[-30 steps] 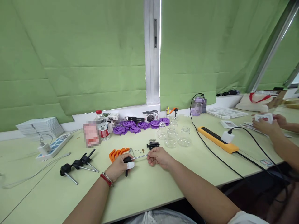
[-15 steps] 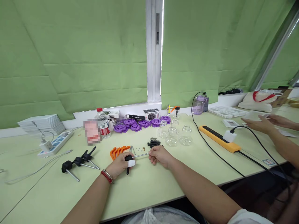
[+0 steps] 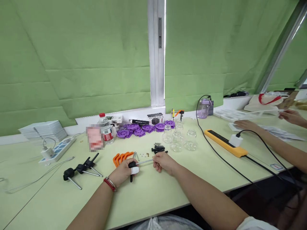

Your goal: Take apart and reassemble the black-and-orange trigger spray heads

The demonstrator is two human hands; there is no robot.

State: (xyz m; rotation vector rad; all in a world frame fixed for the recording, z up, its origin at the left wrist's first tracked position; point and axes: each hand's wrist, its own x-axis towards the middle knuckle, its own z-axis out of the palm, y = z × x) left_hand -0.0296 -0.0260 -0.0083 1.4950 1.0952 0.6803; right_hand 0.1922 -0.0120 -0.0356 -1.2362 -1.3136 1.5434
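My left hand (image 3: 124, 172) is closed round a black plastic part with a metal rod (image 3: 144, 161), its black stem pointing down toward me. White wrapping covers the thumb. The fingers of my right hand (image 3: 163, 162) pinch the rod's far end, hiding its tip. Just beyond my left hand lie several orange curved handles (image 3: 122, 157), thin metal pins (image 3: 136, 155) and tiny loose pieces (image 3: 144, 155). Black small parts and springs (image 3: 158, 148) rest behind my right hand. To the left, similar black parts with rods (image 3: 81, 168) lie on the table.
Several clear glass jars (image 3: 176, 142) stand beyond my right hand, with purple wheel-like parts (image 3: 139, 131) behind. A water bottle (image 3: 108, 132) is at back left. On the right are a yellow power strip (image 3: 226, 144), cables and a co-worker's hands (image 3: 248, 125). Another power strip (image 3: 59, 148) lies left.
Both my hands keep the same grip on the part and rod, almost unmoved. The co-worker's hands have moved apart, one stretching a pale strip to the right. The view has shifted slightly.
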